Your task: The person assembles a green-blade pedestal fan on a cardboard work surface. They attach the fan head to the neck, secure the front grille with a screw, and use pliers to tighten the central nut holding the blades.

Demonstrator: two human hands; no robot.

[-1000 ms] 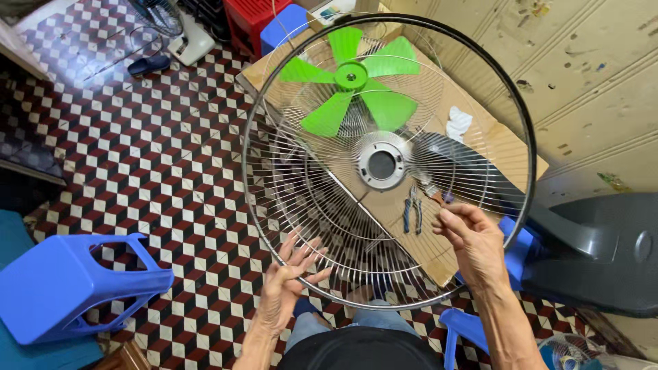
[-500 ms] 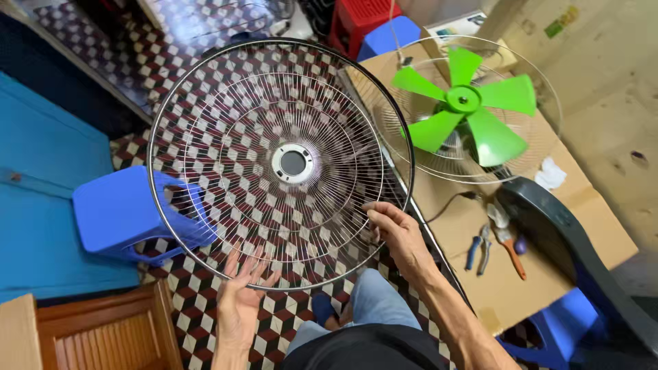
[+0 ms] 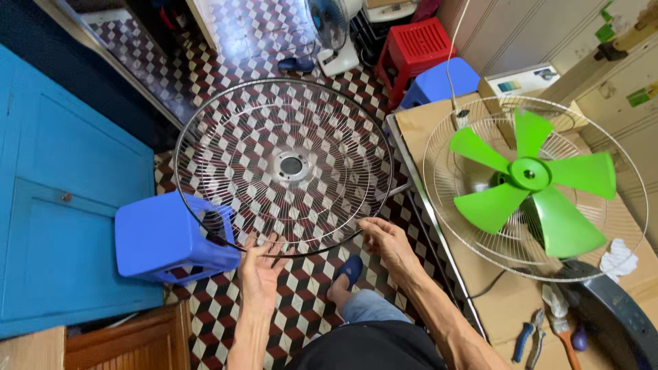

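I hold a round wire fan guard [image 3: 284, 166] flat over a checkered tile floor [image 3: 301, 301], its dark rim running from the blue stool [image 3: 168, 236] on my left across to the edge of the cardboard-covered table [image 3: 421, 123] on my right. My left hand [image 3: 259, 264] sits under the near rim, palm up, fingers spread and pressed against the wire. My right hand [image 3: 385, 240] grips the near right rim, fingers curled closed around the wire.

The guard's left edge overlaps the top of the blue stool; I cannot tell whether they touch. Its right edge lies just beside the table's metal border. Its far rim stops short of a small standing fan [image 3: 329, 31] on the floor, with bare tile between them. My foot in a blue slipper [image 3: 349, 270] rests on the tile below the rim, between my hands.

A blue cabinet [image 3: 62, 205] walls in the left side, close behind the stool. On the table lies a second guard [image 3: 445, 185] carrying a green five-blade propeller [image 3: 531, 181], well clear of the one I hold. A red stool [image 3: 418, 48] and another blue stool [image 3: 439, 82] stand at the table's far end. Pliers [image 3: 524, 339] and a white rag [image 3: 617, 260] lie at the near right of the table.
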